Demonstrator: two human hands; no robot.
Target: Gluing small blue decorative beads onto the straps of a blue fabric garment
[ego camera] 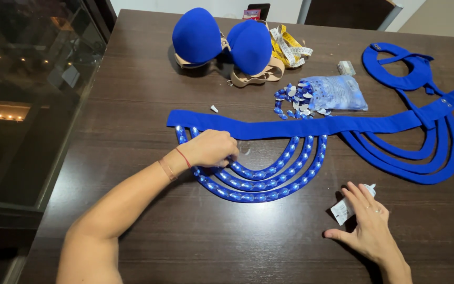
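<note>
A long blue fabric band stretches across the dark wooden table. Three blue loops studded with shiny blue gems hang from its left part. My left hand rests with fingers curled on the left ends of these loops, pressing them down. Over at the lower right, my right hand lies on the table with its fingers on a small white glue tube. Plain blue loops without gems hang from the band's right part.
A blue padded bra with beige straps sits at the far side, beside a yellow measuring tape. A plastic bag spills loose blue gems. A blue collar piece lies far right. A glass surface borders the table's left edge.
</note>
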